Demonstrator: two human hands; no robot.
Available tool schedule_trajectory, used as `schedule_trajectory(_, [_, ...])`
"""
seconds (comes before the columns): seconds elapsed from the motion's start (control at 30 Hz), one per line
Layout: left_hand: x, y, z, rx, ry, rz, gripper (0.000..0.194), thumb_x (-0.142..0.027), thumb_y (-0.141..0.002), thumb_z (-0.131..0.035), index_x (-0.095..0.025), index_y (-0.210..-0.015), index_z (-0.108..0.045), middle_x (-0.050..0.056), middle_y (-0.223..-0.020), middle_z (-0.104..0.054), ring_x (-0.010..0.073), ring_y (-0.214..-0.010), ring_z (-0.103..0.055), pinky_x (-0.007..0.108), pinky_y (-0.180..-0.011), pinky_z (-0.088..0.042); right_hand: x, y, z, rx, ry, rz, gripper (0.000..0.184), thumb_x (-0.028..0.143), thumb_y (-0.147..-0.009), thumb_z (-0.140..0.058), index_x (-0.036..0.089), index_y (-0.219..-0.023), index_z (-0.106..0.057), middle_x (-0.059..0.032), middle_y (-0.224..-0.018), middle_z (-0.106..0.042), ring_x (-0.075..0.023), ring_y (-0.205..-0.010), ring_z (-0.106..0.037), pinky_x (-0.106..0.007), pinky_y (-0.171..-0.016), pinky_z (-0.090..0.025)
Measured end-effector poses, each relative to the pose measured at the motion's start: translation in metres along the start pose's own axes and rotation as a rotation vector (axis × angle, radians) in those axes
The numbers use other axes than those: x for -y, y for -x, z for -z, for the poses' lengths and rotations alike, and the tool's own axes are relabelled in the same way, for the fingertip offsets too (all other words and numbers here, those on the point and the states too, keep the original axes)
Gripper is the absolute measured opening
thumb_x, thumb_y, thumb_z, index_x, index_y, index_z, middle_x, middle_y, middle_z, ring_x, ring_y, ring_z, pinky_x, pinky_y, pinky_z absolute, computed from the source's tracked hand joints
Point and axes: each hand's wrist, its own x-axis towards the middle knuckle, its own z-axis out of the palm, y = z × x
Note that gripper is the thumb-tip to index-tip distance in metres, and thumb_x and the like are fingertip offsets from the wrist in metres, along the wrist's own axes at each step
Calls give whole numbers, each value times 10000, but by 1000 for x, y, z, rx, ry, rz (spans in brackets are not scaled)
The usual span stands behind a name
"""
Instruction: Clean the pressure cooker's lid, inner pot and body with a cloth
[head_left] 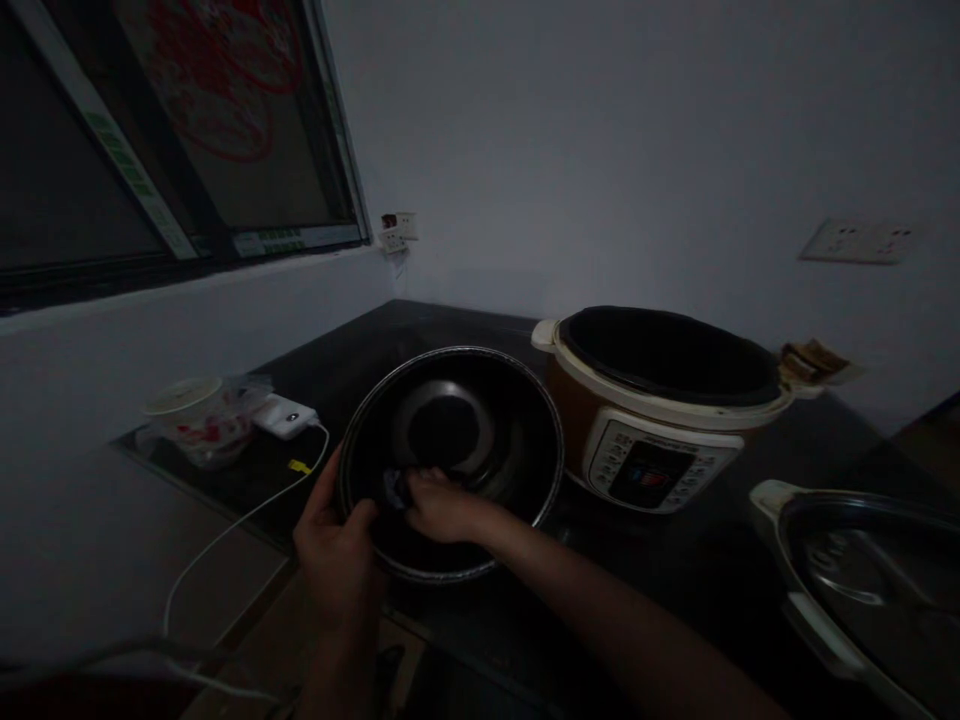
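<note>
A dark round inner pot [517,440] with a shiny rim is tilted toward me at the counter's front edge. My left hand [335,545] grips its left rim, thumb inside and fingers outside. Inside the pot, my right hand [437,505] is closed on a dark crumpled cloth [395,489], which touches the lower left of the inner wall. Dim light hides the cloth's details. To the right of the pot stands an electric pressure cooker [667,455] with its top off and a dark cavity.
The cooker's lid [870,570] lies at the right. On the left are a takeaway cup [199,420] in a plastic bag and a white power adapter [285,415] with a cable trailing off the counter [390,325]. A brown packet [814,362] rests by the cooker's right handle.
</note>
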Motion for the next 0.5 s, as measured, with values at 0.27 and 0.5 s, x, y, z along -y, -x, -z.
schedule_trajectory(0.27, [4,-2,-3,-29,34,37,655,-64,-535,-569,-178,-1175,-649,59,-1123,-693,271,-1051,-644,397,-924,-527,-32,23,16,16,82,-157,277,246,-870,-568,166,-1135,-567,-99,-1202,-575,-288,-1141,-515,-520,-904,-443])
schedule_trajectory(0.5, [6,-1,-2,38,24,25,640,-58,-558,-572,-216,-1174,-654,39,-1149,-697,273,-1090,-637,416,-959,-509,-57,15,53,-174,98,-152,269,299,-912,-570,154,-1138,-582,-75,-1143,-611,-219,-1041,-594,-451,-900,-481])
